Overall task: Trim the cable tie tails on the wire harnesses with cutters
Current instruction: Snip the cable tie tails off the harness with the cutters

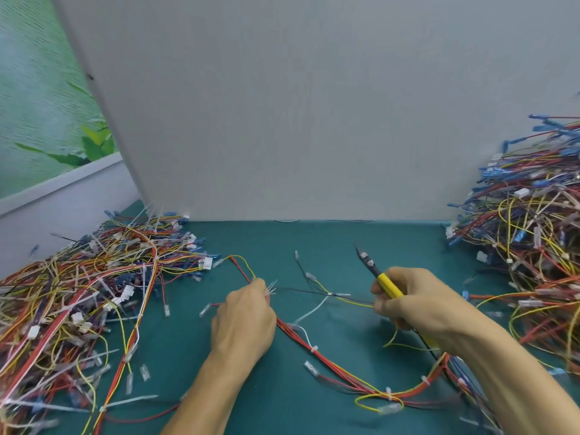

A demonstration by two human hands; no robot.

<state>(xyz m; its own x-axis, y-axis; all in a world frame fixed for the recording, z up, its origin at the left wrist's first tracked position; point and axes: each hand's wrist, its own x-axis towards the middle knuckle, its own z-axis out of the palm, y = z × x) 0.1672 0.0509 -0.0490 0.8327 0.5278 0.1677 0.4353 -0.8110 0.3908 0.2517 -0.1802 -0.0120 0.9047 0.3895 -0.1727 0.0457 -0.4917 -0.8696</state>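
Observation:
A wire harness [326, 365] of red, yellow and black wires lies across the green mat between my arms. My left hand [248, 318] pinches it near one end, and several thin white cable tie tails [272, 286] stick out past my fingertips. My right hand [408, 301] grips yellow-handled cutters [378, 276], their dark jaws pointing up and to the left, roughly a hand's width right of the tails. Thin yellow and black wires run from my left fingers under my right hand.
A big heap of harnesses [78, 296] with long white tie tails covers the left of the green mat [257, 240]. Another heap [533, 233] rises at the right. A grey partition [298, 105] stands close behind. Loose tie offcuts lie near the front.

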